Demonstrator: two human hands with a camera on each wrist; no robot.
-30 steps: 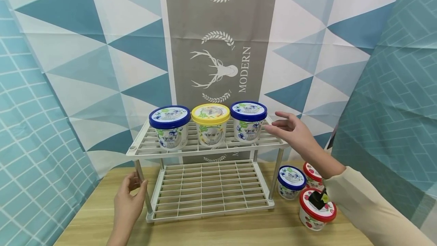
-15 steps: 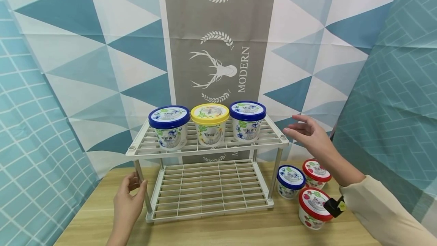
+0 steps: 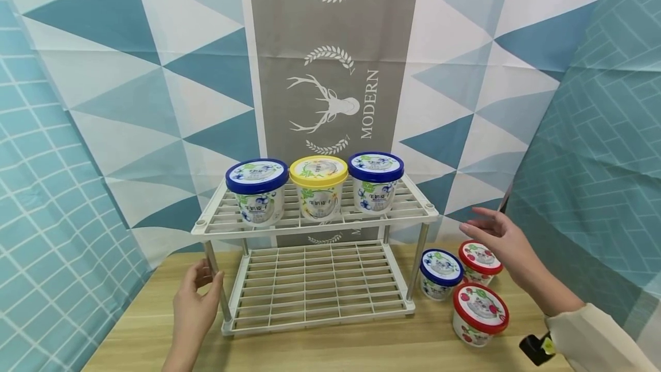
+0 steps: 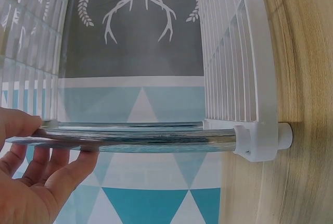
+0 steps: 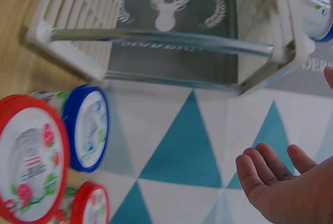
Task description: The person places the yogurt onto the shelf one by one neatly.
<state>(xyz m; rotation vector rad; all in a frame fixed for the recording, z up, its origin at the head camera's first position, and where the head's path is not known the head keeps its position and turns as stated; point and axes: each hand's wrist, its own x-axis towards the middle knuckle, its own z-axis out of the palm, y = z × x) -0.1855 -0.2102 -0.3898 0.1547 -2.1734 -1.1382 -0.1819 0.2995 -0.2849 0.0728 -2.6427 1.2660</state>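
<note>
Left hand (image 3: 195,303) is gripping the front-left rack post (image 3: 224,306); right hand (image 3: 505,245), empty, fingers relaxed, is hanging nearer the rear red-lidded tub (image 3: 479,256), standing below it near the rear-right corner of the table (image 3: 361,349).

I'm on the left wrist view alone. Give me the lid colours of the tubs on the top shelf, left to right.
Observer: Blue, yellow, blue: one yellow-lidded tub stands between two blue-lidded tubs.
Operator: Report on the right hand.
Observer: The right hand is held off to the right of the rack, with nothing in its grasp.
Operator: Tell me which tubs are on the table.
Observer: Three stand on the table, right of the rack: a smaller group of one blue-lidded tub and two red-lidded tubs.
</note>
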